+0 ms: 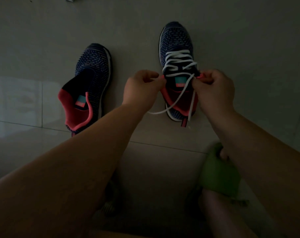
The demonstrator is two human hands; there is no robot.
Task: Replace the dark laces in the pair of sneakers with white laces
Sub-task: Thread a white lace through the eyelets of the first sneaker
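You are looking down at a dim tiled floor (163, 14) with two dark knit sneakers, toes pointing to twelve o'clock. At about ten o'clock from centre, the left sneaker (92, 79) is lying with no lace in it at all, its coral lining showing. Your left hand (142, 86) is curling in just right of it, its fingers (151, 76) closed together and pinching the coral eyelet edge at the nine o'clock side of the right sneaker (177, 48); whether they are also gripping lace you cannot tell. The white lace (178, 63) is already crossing several rows there, and its two loose ends are trailing toward six o'clock over the heel. Your right hand (214, 90) is pinching the matching edge at three o'clock, fingers clamped shut around it. To finish this step well, it looks wise to be keeping both sides evenly taut and the two ends equal before threading the top eyelets. A green slipper (219, 176) is sitting blurred at five o'clock.
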